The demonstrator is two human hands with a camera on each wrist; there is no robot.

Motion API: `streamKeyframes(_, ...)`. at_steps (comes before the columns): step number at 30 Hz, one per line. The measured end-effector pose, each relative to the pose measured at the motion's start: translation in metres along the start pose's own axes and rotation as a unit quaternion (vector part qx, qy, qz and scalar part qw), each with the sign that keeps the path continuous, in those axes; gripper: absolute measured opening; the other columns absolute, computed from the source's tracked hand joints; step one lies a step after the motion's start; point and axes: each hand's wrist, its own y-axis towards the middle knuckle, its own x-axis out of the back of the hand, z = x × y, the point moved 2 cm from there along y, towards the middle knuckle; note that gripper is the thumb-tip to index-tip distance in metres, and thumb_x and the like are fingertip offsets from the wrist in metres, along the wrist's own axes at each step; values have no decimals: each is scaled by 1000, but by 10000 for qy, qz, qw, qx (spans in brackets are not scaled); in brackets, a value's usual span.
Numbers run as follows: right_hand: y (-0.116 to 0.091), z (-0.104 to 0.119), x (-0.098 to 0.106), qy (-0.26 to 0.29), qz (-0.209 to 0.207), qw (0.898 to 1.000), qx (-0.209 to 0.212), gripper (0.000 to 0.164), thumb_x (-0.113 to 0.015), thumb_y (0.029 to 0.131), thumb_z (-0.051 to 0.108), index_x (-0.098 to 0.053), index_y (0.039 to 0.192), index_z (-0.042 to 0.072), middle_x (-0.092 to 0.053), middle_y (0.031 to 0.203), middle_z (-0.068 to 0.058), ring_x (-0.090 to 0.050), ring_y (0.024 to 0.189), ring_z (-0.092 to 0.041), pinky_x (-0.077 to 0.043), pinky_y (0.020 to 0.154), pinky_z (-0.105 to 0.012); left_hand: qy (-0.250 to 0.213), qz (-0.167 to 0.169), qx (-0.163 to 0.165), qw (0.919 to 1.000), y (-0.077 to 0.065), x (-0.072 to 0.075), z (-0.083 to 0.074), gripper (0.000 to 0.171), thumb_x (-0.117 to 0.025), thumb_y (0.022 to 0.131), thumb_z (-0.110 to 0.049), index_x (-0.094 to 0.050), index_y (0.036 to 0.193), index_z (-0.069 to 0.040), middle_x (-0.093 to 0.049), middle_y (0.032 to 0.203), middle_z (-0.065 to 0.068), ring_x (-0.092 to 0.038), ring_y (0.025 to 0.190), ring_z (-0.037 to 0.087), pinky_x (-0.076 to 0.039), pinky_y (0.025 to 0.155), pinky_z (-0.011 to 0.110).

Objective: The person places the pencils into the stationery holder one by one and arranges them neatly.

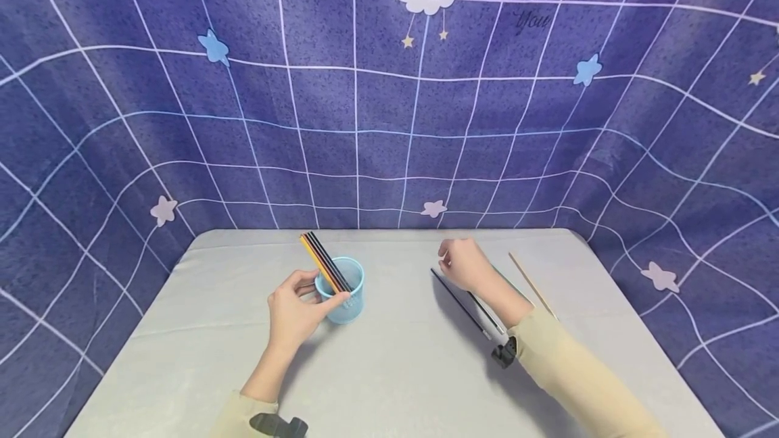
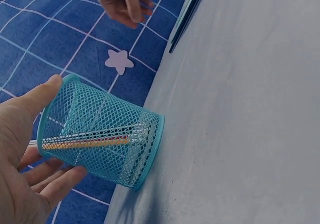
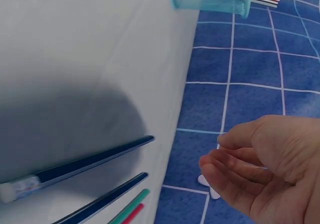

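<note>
My left hand (image 1: pixel 298 309) grips a light blue mesh pencil cup (image 1: pixel 348 311) near its rim, thumb on one side and fingers on the other. Several pencils (image 1: pixel 324 261), yellow, red and black among them, lean inside the cup toward the left. Over on the right, my right hand (image 1: pixel 467 268) hovers above the table with its fingers loosely bent and nothing between them. Beneath it lie a dark pencil (image 3: pixel 95 159), another dark pencil (image 3: pixel 102 200), a green pencil (image 3: pixel 131 205) and a red one (image 3: pixel 134 214). The right forearm partly covers these in the head view.
A tan pencil (image 1: pixel 532 286) lies farthest right on the white-covered table (image 1: pixel 389 370). Behind the table's back edge hangs a blue grid-patterned cloth (image 1: pixel 383 154) with stars, which also closes in both sides. Each wrist wears a black strap (image 1: pixel 504 353).
</note>
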Motion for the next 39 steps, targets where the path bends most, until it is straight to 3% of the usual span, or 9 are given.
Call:
streamKeyframes(16,-30,-10,-23,-238,770,9964,-270,8,-81,86,2,-76,90,-1,-80,85,-14,-77,77,-28,-68,74,-40,-118,20,37,9999,-2,1,1,65,-105,64,-25,-73,115,-1,-81,111,17,-81,99,34,-69,81,43)
streamKeyframes(22,-37,-12,-29,-89,1055,9931,-499,10,-83,85,4,-74,84,3,-76,79,-9,-70,68,-20,-67,69,-37,-129,21,57,9999,-1,0,1,66,-105,64,-26,-73,115,-1,-81,111,17,-81,99,34,-69,81,42)
streamKeyframes(28,-38,-14,-32,-105,1054,9929,-547,15,-83,85,3,-71,77,5,-72,72,-6,-67,65,-18,-64,67,-38,-37,44,2,10000,2,0,-2,66,-105,64,-27,-73,116,-1,-81,112,15,-81,100,33,-69,81,40)
streamKeyframes(34,-37,-15,-33,74,1089,9925,-556,8,-80,82,0,-73,80,2,-75,74,-7,-69,66,-19,-66,67,-38,-53,45,37,10000,2,0,-2,65,-105,63,-25,-73,115,-1,-81,112,17,-81,100,35,-69,81,41)
streamKeyframes(39,-27,-14,-25,283,705,9965,-342,5,-78,81,1,-74,84,1,-75,73,-5,-69,65,-16,-64,64,-34,-82,46,41,9999,1,1,-1,65,-106,64,-26,-73,114,-2,-81,111,16,-81,100,34,-69,81,40)
